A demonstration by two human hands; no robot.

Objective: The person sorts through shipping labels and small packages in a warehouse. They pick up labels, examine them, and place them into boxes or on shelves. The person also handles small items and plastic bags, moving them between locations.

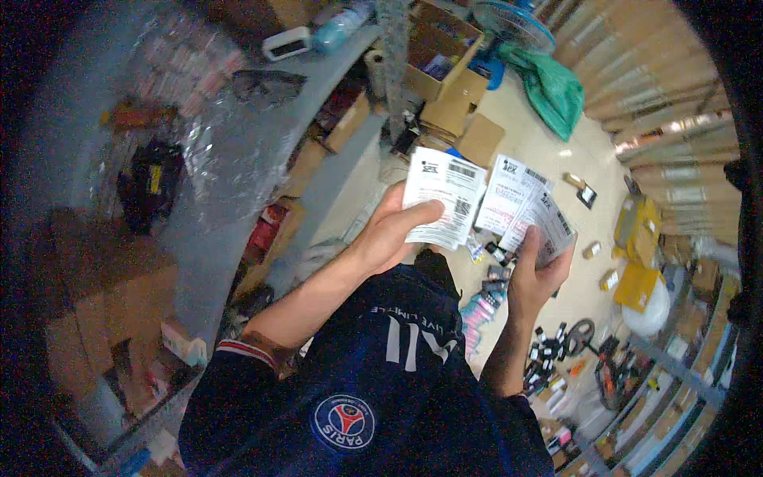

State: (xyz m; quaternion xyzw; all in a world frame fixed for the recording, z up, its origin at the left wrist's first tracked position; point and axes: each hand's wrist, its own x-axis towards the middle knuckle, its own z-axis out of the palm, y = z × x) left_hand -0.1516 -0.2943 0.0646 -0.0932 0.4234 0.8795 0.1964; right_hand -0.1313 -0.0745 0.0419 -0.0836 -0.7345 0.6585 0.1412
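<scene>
My left hand point(396, 226) holds a thick stack of printed paper labels point(444, 197), with the thumb lying across the top sheet. To the right, my right hand point(539, 268) grips several more printed labels point(506, 194), fanned out with the thumb over them. Barcodes and writing show on both sets. The two sets are close to each other in front of my chest, with a narrow gap between them at the top. The fingers behind the papers are mostly hidden.
On the left stands a grey metal shelf point(334, 77) bearing plastic-wrapped goods. Cardboard boxes point(444, 47), a fan point(515, 24) and a green plastic bag point(551, 95) are ahead. Yellow parcels point(638, 286) and small boxes lie on the floor at right, near more shelving point(673, 369).
</scene>
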